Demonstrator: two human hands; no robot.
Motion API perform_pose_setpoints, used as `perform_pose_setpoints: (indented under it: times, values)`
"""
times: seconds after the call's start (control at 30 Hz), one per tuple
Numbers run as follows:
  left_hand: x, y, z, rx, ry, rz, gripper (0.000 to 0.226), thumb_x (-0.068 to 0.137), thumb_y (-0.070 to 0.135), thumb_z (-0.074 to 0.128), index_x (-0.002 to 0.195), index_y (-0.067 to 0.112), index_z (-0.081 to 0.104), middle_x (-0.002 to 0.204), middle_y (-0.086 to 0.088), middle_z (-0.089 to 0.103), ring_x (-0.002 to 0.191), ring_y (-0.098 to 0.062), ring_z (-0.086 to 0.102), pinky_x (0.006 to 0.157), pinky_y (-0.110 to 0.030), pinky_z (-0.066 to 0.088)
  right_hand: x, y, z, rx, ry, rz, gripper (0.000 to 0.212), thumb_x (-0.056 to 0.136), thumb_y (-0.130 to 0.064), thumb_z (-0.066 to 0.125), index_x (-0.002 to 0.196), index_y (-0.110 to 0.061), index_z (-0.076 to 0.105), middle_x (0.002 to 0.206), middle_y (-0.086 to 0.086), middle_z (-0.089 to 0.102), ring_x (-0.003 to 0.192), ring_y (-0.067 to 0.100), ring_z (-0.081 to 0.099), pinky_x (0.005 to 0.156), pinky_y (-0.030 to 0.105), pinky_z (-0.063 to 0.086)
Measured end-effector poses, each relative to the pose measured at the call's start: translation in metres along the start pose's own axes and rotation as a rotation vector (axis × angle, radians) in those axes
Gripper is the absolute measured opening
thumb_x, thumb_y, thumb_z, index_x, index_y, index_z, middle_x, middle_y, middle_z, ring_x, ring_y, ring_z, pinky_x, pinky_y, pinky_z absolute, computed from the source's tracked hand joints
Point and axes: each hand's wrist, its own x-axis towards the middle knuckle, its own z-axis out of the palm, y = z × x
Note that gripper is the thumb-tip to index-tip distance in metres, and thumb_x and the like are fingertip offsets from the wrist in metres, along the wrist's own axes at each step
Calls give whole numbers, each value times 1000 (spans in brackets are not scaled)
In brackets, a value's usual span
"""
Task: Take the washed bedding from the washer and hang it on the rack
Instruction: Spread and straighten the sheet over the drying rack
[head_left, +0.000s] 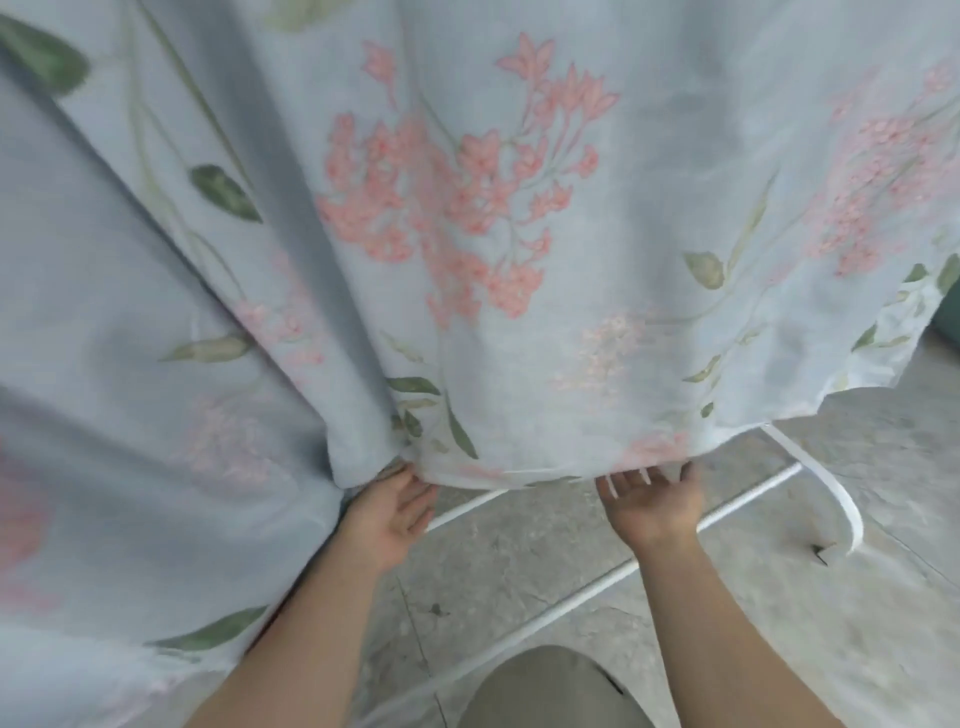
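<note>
A big sheet (467, 234) hangs down and fills most of the view. It is pale blue with pink flowers and green leaves on it. It hangs in soft folds, with a deep fold toward 9 o'clock. Its bottom edge runs across the lower middle, just above the two hands.

The left hand (392, 512) is at about 7 o'clock from the middle of the view. Its palm faces up and its fingers reach under the bottom edge of the sheet, where a fold comes down. The fingertips are hidden by the cloth, so I cannot tell if they pinch it.

The right hand (652, 501) is at about 5 o'clock. Its palm faces up too, and its fingers are spread wide. The fingertips touch the bottom edge of the sheet but do not close around it.

Thin white bars of the rack (748, 501) show below the sheet, between and behind the hands. One white curved piece bends down toward 4 o'clock.

The floor (519, 582) is grey stone tile. At 6 o'clock, a bit of the person's grey clothing (545, 691) shows.
</note>
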Motion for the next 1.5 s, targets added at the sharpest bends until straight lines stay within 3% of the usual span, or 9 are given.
perform_pose_setpoints:
  times: [0.2,0.33,0.47,0.6,0.7,0.9,1.23,1.4,1.5]
  values:
    - [-43,-39,-71,646,-84,-171,35,90,19,69,124,21,61,115,3,72,102,-19,70,100,-38,48,-38,96,16,-943,-241,355,51,83,21,44,126,-4,57,141,11,54,122,25,54,106,41,43]
    - [-75,-40,-106,879,-249,-184,55,88,29,72,139,26,51,125,7,63,115,-14,63,100,-28,48,-79,117,51,-1083,-591,413,93,56,-47,93,138,-29,52,145,-7,52,135,16,45,112,43,39]
    - [-97,-42,-126,796,-252,-5,66,88,51,65,143,29,37,142,10,45,130,-14,49,104,-25,43,-94,119,82,-748,-443,256,78,62,-32,94,128,-18,56,98,9,76,86,18,73,60,28,59]
    - [-108,-36,-176,348,-194,181,79,67,68,76,126,25,46,131,3,54,126,-20,52,95,-28,52,-99,134,99,-609,-40,-127,57,101,-21,57,151,-10,33,147,6,48,137,21,43,105,26,33]
    - [-108,-13,-197,-223,-9,282,14,100,28,50,103,16,56,118,-3,59,131,-28,49,104,-41,43,-90,122,102,-384,-264,-24,94,57,-39,96,141,-26,54,133,-4,64,124,18,59,84,37,57]
    - [-118,19,-235,-878,23,495,12,82,24,71,92,19,67,95,2,67,118,-22,57,98,-47,48,-80,134,85,-443,-114,-142,44,89,-52,66,126,-28,63,121,-5,70,107,21,67,86,43,58]
    - [-89,35,-232,-861,304,352,35,103,38,46,127,15,58,114,-7,70,101,-25,66,80,-45,54,-59,123,76,-515,-21,-325,22,90,-41,65,112,-37,65,107,-19,73,97,13,72,90,51,56]
    - [-84,37,-226,-644,415,254,27,99,45,54,105,19,59,90,0,64,76,-18,61,66,-32,51,-93,122,87,-581,39,-252,22,103,-16,45,111,-35,48,98,-24,49,84,-6,52,65,3,47]
    - [-93,33,-250,-438,384,83,45,97,56,47,101,12,57,92,-5,62,76,-20,60,68,-34,49,-102,129,74,-995,28,-157,7,97,-25,51,100,-27,57,110,-2,59,90,19,61,82,34,48]
